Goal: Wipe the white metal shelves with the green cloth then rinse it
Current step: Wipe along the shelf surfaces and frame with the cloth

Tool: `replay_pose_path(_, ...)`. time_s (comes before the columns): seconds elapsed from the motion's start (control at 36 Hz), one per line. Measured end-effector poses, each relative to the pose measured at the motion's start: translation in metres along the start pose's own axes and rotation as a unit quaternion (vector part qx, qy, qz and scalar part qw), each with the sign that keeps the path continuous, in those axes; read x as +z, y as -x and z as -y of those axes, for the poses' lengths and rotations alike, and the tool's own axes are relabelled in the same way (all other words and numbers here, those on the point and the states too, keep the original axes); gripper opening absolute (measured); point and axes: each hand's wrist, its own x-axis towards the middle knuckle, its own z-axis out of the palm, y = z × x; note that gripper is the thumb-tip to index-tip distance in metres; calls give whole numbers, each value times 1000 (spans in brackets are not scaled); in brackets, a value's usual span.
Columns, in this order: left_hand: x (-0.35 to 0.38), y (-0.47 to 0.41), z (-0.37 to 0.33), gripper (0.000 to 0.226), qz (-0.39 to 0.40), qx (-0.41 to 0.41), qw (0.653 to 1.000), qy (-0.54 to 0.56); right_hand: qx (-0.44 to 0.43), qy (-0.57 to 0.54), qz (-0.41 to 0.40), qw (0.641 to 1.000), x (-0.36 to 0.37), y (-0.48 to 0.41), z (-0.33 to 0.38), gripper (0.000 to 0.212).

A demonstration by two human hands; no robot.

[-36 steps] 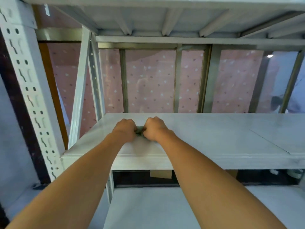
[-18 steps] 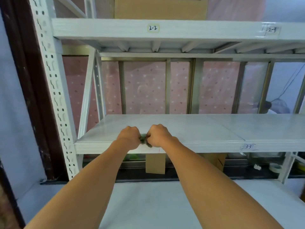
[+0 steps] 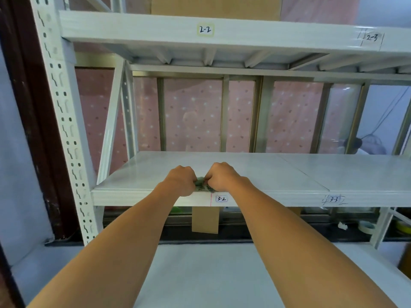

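Storeroom, white metal shelves (image 3: pixel 222 167) with numbered labels (image 3: pixel 221 198), cardboard box (image 3: pixel 213 4)

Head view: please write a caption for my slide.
Left hand and right hand grip the green cloth on the white shelf.

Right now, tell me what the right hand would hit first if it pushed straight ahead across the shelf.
Nothing on the shelf: its top ahead of the right hand, which grips the cloth, looks bare to the back edge. Past that, probably the upright window bar, though depth is unclear.
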Motion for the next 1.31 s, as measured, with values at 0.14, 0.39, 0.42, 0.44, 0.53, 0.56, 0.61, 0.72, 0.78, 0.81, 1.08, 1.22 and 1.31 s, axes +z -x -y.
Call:
replay_pose_path(0.14, 3, -29, 3, 36, 10, 12, 1000, -1, -5, 0, 4, 1000, 3, -27, -13, 25)
replay_pose_path(0.39, 20, -108, 18, 31, -2, 4, 1000, 16, 6, 9, 7, 1000, 13, -105, -31, 29)
replay_pose_path(0.42, 21, -119, 20, 30, -3, 0, 1000, 16, 8, 8, 5, 1000, 15, -116, -33, 29)
replay_pose_path(0.44, 23, -129, 22, 30, -3, -3, 1000, 18, 9, 7, 2, 1000, 17, -128, -34, 29)
replay_pose_path(0.53, 30, -161, 28, 28, -2, -10, 1000, 22, 9, 3, 5, 1000, 23, -162, -40, 27)
replay_pose_path(0.56, 32, -170, 30, 27, -5, -12, 1000, 25, 10, 3, 7, 1000, 25, -174, -42, 26)
replay_pose_path(0.61, 36, -191, 35, 27, -13, -14, 999, 34, 11, -2, 7, 1000, 28, -197, -46, 26)
replay_pose_path(0.72, 42, -232, 43, 29, -15, -11, 999, 48, 14, -9, 6, 1000, 35, -240, -55, 28)
replay_pose_path(0.78, 45, -253, 44, 28, -14, -13, 999, 42, 14, -4, 5, 1000, 37, -258, -60, 26)
replay_pose_path(0.81, 46, -262, 45, 28, -12, -15, 999, 39, 12, 0, 5, 1000, 38, -266, -62, 25)
replay_pose_path(1.08, 54, -332, 33, 29, -11, -12, 999, 45, 15, 6, 3, 1000, 31, -307, -94, 28)
replay_pose_path(1.22, 58, -342, 16, 28, -10, -13, 999, 46, 5, 8, -1, 1000, 23, -303, -113, 28)
replay_pose_path(1.31, 61, -343, 7, 28, -11, -20, 999, 47, 13, 3, 0, 1000, 20, -301, -122, 26)
